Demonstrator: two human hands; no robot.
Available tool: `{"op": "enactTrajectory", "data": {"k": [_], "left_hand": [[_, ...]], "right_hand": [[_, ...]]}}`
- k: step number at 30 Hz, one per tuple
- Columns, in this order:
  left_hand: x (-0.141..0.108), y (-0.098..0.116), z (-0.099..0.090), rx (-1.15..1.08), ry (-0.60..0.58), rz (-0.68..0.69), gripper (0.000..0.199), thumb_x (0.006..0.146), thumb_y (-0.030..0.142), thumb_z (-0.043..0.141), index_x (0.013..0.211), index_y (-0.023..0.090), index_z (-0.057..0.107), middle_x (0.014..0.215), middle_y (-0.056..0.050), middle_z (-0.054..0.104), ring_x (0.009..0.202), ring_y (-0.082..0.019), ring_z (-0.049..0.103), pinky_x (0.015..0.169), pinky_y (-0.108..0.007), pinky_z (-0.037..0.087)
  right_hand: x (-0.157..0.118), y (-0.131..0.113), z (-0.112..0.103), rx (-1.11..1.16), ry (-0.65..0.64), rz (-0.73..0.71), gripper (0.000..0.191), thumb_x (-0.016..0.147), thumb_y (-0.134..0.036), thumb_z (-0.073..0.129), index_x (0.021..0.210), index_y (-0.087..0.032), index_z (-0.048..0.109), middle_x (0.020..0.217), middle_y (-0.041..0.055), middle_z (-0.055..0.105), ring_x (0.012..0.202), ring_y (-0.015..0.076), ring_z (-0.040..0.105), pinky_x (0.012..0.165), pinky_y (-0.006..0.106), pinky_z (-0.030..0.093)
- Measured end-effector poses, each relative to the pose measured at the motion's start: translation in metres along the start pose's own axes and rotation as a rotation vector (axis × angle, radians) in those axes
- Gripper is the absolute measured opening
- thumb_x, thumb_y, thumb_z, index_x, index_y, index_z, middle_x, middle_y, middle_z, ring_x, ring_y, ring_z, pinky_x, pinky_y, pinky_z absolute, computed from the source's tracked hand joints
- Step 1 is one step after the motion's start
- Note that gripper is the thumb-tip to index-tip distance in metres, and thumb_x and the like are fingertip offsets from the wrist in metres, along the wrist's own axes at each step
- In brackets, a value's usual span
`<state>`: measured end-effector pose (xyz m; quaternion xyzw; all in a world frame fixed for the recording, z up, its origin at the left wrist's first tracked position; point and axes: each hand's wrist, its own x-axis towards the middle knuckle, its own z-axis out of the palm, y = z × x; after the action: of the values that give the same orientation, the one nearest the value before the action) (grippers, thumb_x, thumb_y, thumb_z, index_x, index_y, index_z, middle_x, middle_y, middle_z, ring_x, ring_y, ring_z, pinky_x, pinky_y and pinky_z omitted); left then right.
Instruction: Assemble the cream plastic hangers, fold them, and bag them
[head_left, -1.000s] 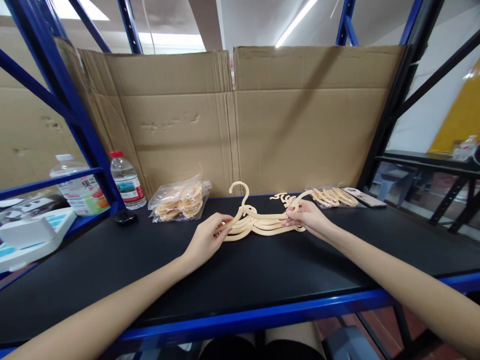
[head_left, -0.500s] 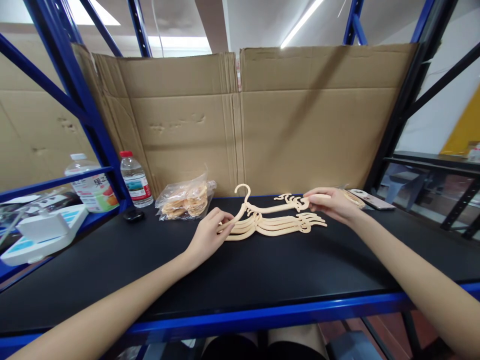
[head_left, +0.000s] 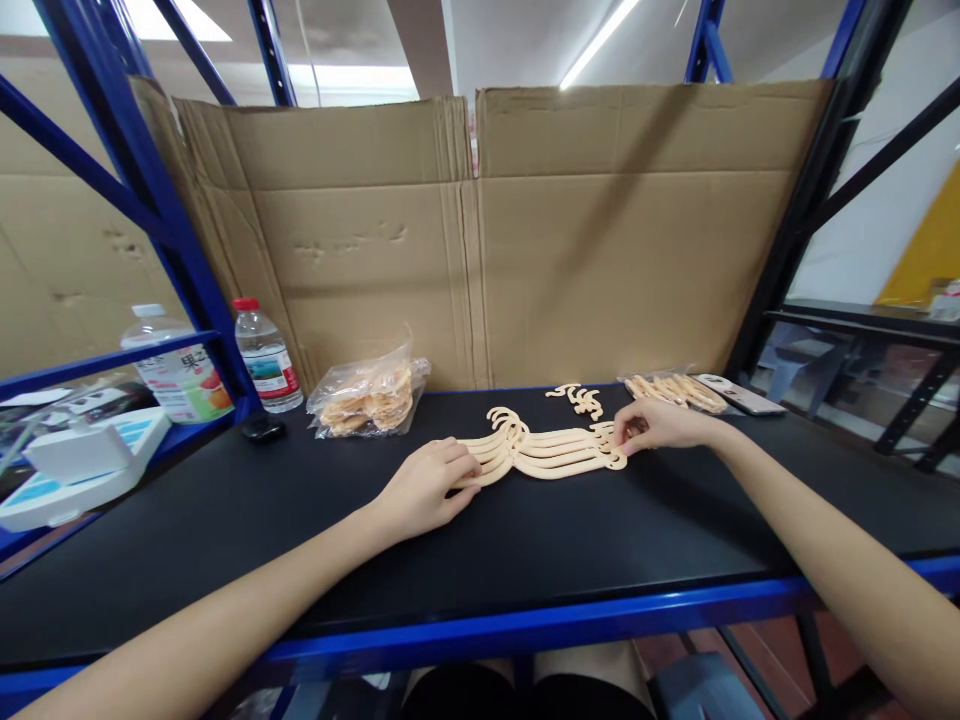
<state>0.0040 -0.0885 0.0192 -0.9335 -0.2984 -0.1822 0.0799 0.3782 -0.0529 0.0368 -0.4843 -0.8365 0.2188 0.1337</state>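
Note:
Several cream-coloured clothes hangers lie overlapped in a row on the black tabletop, their hooks fanned out at the back. My left hand rests at their left ends, fingers curled over them and hiding the tips. At the opposite ends my right hand is closed, thumb and fingertips pinching the end of a hanger. Small curved cream pieces lie loose just behind the hangers' right side.
A clear bag of cream parts lies at back left, beside a red-capped water bottle and a black object. Another bag of parts and a phone are at back right. A cardboard wall stands behind.
The hanger that both hands held raised behind the row has come down among the others. My right hand has moved down and slightly left, uncovering the bag behind it.

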Motion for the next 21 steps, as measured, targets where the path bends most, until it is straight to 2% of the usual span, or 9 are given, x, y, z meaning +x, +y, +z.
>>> {"op": "enactTrajectory", "data": {"k": [2, 4, 7, 10, 13, 16, 21], "left_hand": [[0.0, 0.001, 0.001, 0.009, 0.022, -0.035, 0.009, 0.084, 0.018, 0.051, 0.09, 0.019, 0.058, 0.09, -0.006, 0.062, 0.084, -0.02, 0.057, 0.074, -0.032, 0.046], [0.0, 0.003, 0.003, 0.001, 0.049, -0.058, 0.015, 0.083, 0.018, 0.051, 0.097, 0.019, 0.058, 0.098, -0.007, 0.062, 0.09, -0.022, 0.056, 0.078, -0.034, 0.047], [0.0, 0.008, 0.01, 0.002, 0.05, -0.098, 0.029, 0.085, 0.022, 0.051, 0.113, 0.016, 0.054, 0.117, -0.012, 0.059, 0.107, -0.026, 0.053, 0.09, -0.04, 0.044], [0.0, 0.009, 0.018, 0.041, -0.029, -0.192, 0.044, 0.09, 0.031, 0.044, 0.13, 0.014, 0.045, 0.138, -0.016, 0.046, 0.126, -0.032, 0.041, 0.102, -0.051, 0.034], [0.0, 0.006, 0.023, 0.053, -0.171, -0.254, 0.052, 0.095, 0.04, 0.032, 0.139, 0.012, 0.036, 0.148, -0.018, 0.032, 0.136, -0.033, 0.029, 0.107, -0.055, 0.024], [0.001, -0.001, 0.023, 0.031, -0.235, -0.242, 0.055, 0.096, 0.044, 0.025, 0.143, 0.015, 0.032, 0.149, -0.014, 0.029, 0.138, -0.03, 0.025, 0.108, -0.053, 0.022], [0.005, -0.021, 0.02, -0.004, -0.269, -0.198, 0.056, 0.096, 0.046, 0.024, 0.145, 0.019, 0.028, 0.15, -0.012, 0.027, 0.139, -0.028, 0.024, 0.109, -0.049, 0.021]], "right_hand": [[0.001, -0.004, 0.003, -0.119, 0.092, 0.01, 0.02, 0.071, -0.036, 0.066, 0.075, -0.017, 0.07, 0.07, 0.0044, 0.067, 0.064, 0.0174, 0.056, 0.058, 0.028, 0.041], [0.003, -0.013, 0.011, -0.177, 0.231, -0.032, 0.021, 0.077, -0.034, 0.059, 0.08, -0.017, 0.069, 0.081, 0.0071, 0.068, 0.073, 0.0206, 0.06, 0.067, 0.032, 0.045], [0.007, -0.034, 0.035, -0.169, 0.352, -0.157, 0.036, 0.085, -0.04, 0.049, 0.109, -0.017, 0.064, 0.111, 0.0122, 0.065, 0.104, 0.0264, 0.058, 0.091, 0.04, 0.043], [0.01, -0.052, 0.064, -0.245, 0.247, -0.181, 0.068, 0.084, -0.055, 0.048, 0.135, -0.01, 0.045, 0.14, 0.0183, 0.043, 0.131, 0.0322, 0.036, 0.108, 0.047, 0.029], [0.013, -0.059, 0.083, -0.323, 0.135, -0.111, 0.08, 0.088, -0.062, 0.033, 0.143, -0.004, 0.03, 0.15, 0.0197, 0.023, 0.139, 0.0328, 0.018, 0.113, 0.05, 0.017], [0.016, -0.058, 0.09, -0.345, 0.119, -0.068, 0.076, 0.091, -0.06, 0.022, 0.145, -0.006, 0.026, 0.151, 0.0175, 0.02, 0.14, 0.0309, 0.016, 0.113, 0.049, 0.016], [0.029, -0.06, 0.094, -0.374, 0.151, 0.002, 0.077, 0.091, -0.062, 0.02, 0.146, -0.009, 0.025, 0.151, 0.0165, 0.021, 0.14, 0.0313, 0.018, 0.113, 0.049, 0.017]]}}
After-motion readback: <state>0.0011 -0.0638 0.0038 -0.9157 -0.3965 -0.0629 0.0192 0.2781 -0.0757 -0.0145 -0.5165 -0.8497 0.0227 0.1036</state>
